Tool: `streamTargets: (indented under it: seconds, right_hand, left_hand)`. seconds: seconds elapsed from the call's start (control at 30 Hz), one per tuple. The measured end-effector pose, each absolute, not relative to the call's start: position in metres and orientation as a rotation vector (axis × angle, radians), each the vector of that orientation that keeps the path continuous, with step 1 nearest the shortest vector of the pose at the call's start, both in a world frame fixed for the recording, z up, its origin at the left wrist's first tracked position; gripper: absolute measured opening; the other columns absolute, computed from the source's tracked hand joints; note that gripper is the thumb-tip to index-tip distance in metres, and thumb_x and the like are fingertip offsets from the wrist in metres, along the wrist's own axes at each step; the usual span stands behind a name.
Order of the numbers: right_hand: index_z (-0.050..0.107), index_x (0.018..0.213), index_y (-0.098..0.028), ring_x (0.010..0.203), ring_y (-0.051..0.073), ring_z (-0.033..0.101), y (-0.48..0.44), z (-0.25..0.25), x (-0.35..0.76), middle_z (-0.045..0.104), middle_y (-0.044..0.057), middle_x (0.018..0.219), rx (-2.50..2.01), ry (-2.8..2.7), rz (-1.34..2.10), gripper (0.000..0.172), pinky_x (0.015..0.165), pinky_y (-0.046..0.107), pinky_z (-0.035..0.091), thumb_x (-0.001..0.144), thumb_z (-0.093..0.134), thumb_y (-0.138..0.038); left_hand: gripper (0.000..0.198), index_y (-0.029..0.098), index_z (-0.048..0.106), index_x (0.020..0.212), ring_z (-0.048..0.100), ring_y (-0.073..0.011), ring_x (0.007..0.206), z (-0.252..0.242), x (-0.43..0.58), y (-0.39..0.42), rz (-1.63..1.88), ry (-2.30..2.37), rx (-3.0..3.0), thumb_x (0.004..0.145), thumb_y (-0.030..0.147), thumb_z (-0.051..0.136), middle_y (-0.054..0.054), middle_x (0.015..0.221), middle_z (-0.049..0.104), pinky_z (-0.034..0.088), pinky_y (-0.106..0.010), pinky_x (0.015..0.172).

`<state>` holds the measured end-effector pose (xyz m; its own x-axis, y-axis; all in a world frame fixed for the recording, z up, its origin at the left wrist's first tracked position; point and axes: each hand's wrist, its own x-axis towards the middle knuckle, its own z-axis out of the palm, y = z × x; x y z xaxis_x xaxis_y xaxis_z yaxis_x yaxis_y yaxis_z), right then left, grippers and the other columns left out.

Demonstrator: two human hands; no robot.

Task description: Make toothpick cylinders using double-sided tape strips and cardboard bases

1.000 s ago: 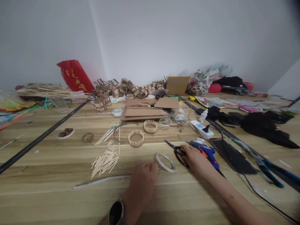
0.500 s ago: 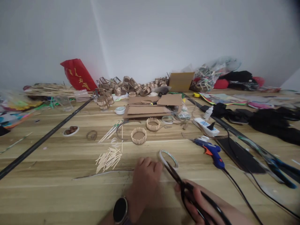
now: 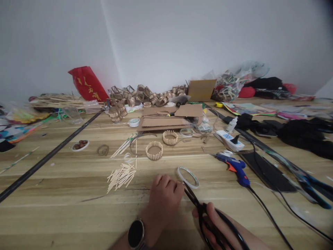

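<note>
My left hand (image 3: 163,198), with a black watch (image 3: 136,234) on the wrist, rests on the wooden table with its fingers curled, pinching something beside a white tape roll (image 3: 188,177); what it pinches is hidden. My right hand (image 3: 213,225) grips black scissors (image 3: 200,208) by the handles. The blade tips point at my left fingertips, just below the tape roll. A thin strip (image 3: 91,199) lies on the table to the left of my left hand.
A pile of short wooden sticks (image 3: 121,176) lies left of my hands. Two stick rings (image 3: 154,150) stand behind them. A blue glue gun (image 3: 234,166) with its cable lies to the right, near a power strip (image 3: 229,139). Cardboard sheets (image 3: 166,121) and clutter fill the back.
My right hand left the spot beside the glue gun with the scissors and drew them toward me. Their blades now reach my left fingertips. The white strip at left has flattened and darkened.
</note>
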<state>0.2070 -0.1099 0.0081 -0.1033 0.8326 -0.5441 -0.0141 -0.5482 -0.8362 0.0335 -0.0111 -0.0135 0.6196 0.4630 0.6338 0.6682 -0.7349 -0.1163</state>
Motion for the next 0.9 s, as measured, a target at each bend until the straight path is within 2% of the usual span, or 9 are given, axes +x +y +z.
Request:
streamTargets:
  seconds: [0.13,0.37,0.5,0.7,0.77,0.9]
  right_hand:
    - [0.057,0.072,-0.018,0.042,0.008,0.044,-0.100,0.008,0.199,0.047,-0.004,0.056,-1.568,-0.849,1.812,0.072,0.040,0.020,0.043,0.063,0.048,-0.089]
    - [0.053,0.064,-0.019,0.043,0.007,0.042,-0.098,0.017,0.190,0.046,-0.005,0.056,-1.567,-0.824,1.760,0.076,0.043,0.020,0.045,0.052,0.049,-0.094]
    - [0.052,0.060,-0.018,0.043,0.008,0.045,-0.096,0.017,0.190,0.046,-0.004,0.054,-1.545,-0.858,1.757,0.075,0.044,0.021,0.044,0.057,0.047,-0.093]
    - [0.060,0.084,-0.019,0.045,0.009,0.044,-0.095,0.017,0.189,0.048,-0.005,0.055,-1.528,-0.757,1.753,0.081,0.044,0.024,0.048,0.049,0.056,-0.091]
    - [0.060,0.086,-0.019,0.044,0.009,0.042,-0.095,0.018,0.189,0.048,-0.005,0.055,-1.528,-0.746,1.754,0.080,0.043,0.023,0.046,0.050,0.057,-0.090]
    - [0.057,0.068,-0.018,0.046,0.009,0.040,-0.094,0.022,0.188,0.044,-0.004,0.053,-1.530,-0.771,1.763,0.076,0.044,0.022,0.045,0.050,0.054,-0.092]
  left_hand:
    - [0.014,0.020,0.055,0.076,0.053,-0.0179,0.069,-0.011,0.033,-0.014,-0.795,-0.924,-2.536,0.087,0.012,0.058,0.001,0.067,0.061,0.036,-0.035,0.071]
    - [0.004,0.019,0.058,0.087,0.054,-0.0175,0.071,-0.014,0.035,-0.022,-0.808,-0.925,-2.522,0.089,0.015,0.057,0.001,0.074,0.064,0.036,-0.035,0.070]
    - [0.005,0.019,0.057,0.088,0.053,-0.0170,0.071,-0.014,0.037,-0.022,-0.875,-0.929,-2.506,0.090,0.014,0.056,0.001,0.074,0.064,0.035,-0.035,0.069]
    - [0.003,0.019,0.058,0.088,0.053,-0.0173,0.072,-0.012,0.036,-0.023,-0.828,-0.976,-2.514,0.090,0.017,0.057,0.001,0.075,0.064,0.036,-0.035,0.071]
    - [0.003,0.019,0.058,0.089,0.053,-0.0173,0.073,-0.012,0.035,-0.024,-0.777,-0.980,-2.530,0.090,0.018,0.057,0.000,0.076,0.064,0.037,-0.036,0.071]
    - [0.004,0.019,0.059,0.089,0.053,-0.0174,0.072,-0.011,0.035,-0.026,-0.774,-0.972,-2.531,0.091,0.018,0.056,0.001,0.076,0.064,0.037,-0.036,0.072]
